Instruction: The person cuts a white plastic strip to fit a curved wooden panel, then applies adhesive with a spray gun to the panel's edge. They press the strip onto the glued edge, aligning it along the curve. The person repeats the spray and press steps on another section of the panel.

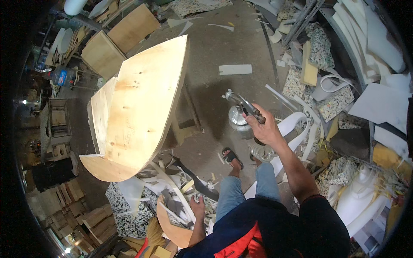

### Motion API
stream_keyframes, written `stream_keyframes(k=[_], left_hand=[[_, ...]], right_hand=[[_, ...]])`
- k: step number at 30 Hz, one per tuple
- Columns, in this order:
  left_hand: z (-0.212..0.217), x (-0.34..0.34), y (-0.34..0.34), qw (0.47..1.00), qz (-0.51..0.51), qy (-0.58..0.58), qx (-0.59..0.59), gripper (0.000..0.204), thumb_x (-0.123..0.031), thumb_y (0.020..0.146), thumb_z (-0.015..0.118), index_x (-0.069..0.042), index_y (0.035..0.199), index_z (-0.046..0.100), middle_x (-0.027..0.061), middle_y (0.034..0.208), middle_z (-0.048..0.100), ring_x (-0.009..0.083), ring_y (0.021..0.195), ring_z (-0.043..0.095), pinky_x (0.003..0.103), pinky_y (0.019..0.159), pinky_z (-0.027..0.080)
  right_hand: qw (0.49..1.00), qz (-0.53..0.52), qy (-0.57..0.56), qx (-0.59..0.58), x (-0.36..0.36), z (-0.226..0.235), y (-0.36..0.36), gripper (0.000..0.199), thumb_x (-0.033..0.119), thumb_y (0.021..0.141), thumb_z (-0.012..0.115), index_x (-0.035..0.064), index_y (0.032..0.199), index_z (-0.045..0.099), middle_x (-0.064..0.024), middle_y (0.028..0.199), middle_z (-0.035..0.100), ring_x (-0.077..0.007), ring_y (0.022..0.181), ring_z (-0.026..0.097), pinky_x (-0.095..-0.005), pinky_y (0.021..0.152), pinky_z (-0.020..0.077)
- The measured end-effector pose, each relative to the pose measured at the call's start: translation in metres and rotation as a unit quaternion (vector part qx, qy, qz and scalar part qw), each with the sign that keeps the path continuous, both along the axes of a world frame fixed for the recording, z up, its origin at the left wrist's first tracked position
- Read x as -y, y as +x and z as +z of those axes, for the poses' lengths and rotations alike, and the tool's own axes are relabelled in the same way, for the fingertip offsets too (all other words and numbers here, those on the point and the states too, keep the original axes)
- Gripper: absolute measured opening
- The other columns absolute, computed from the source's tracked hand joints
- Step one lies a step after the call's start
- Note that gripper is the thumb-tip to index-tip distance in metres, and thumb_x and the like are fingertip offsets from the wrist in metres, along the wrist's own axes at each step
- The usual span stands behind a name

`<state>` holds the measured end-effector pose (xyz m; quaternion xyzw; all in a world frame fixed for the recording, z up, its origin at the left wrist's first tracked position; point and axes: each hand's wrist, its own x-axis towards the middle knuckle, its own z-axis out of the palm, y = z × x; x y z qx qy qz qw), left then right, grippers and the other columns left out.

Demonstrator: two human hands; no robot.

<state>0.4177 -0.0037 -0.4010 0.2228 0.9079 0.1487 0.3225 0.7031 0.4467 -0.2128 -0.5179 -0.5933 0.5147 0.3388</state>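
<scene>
Holds a metallic spray gun (243,101) up over the grey floor (211,60), to the right of a pale plywood form (146,94) and apart from it. Clamps the gun's handle in the right grip (264,129), with the nozzle end turned left and a round silver cup (236,116) hanging beneath. Has a coiled clear hose (263,151) just below that wrist. Holds the left grip (198,207) low, near a heap of foam offcuts (183,198); cannot tell whether it is closed on something or apart. Wears dark sandals (232,158), pale blue shorts (228,191) and a dark shirt (258,223) with a red panel. Shows a flat white piece (235,69) on the floor beyond the gun, and to the right, speckled foam blocks (293,84) and white foam sheets (389,107). Includes, at far left, a clear bluish jug (63,77) with a blue label, printed too small to read.
</scene>
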Motion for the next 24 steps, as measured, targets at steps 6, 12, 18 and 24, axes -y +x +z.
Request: stream_keyframes(k=[6,12,18,24], left_hand=[[0.032,-0.088,0.057,0.991,0.074,0.019,0.107,0.075,-0.042,0.098,0.065,0.011,0.146,0.041,0.0318,0.141,0.053,0.0363,0.129,0.054,0.040,0.109,0.041],[-0.062,-0.117,0.095,0.975,0.075,0.009,0.207,0.077,-0.043,0.099,0.066,0.007,0.148,0.035,0.0274,0.147,0.048,0.0337,0.133,0.051,0.042,0.110,0.041],[-0.130,-0.196,0.200,0.979,-0.143,-0.076,0.121,0.088,-0.056,0.088,0.074,0.008,0.142,0.046,0.0304,0.137,0.056,0.0395,0.123,0.058,0.046,0.105,0.045],[-0.162,-0.199,0.241,0.922,-0.334,-0.190,-0.051,0.102,-0.071,0.081,0.070,0.009,0.141,0.047,0.0338,0.147,0.045,0.0527,0.130,0.049,0.055,0.105,0.047]], right_hand=[[0.998,-0.059,-0.016,0.007,-0.018,-0.047,0.053,0.047,0.028,0.093,0.071,-0.0026,0.127,0.061,-0.0201,0.107,0.073,-0.0284,0.095,0.070,-0.0390,0.085,0.0535],[0.991,-0.086,0.019,0.103,-0.051,-0.205,0.094,0.043,0.022,0.092,0.069,-0.0042,0.124,0.060,-0.0234,0.113,0.066,-0.0387,0.103,0.065,-0.0435,0.088,0.0499],[0.968,-0.175,-0.113,0.136,-0.112,-0.395,0.122,0.030,0.021,0.090,0.068,-0.0048,0.105,0.064,-0.0295,0.100,0.063,-0.0465,0.094,0.062,-0.0539,0.081,0.0481],[0.918,-0.182,-0.113,0.333,-0.189,-0.554,0.128,0.017,0.020,0.079,0.072,0.0033,0.080,0.073,-0.0177,0.081,0.071,-0.0342,0.076,0.069,-0.0470,0.071,0.0533]])
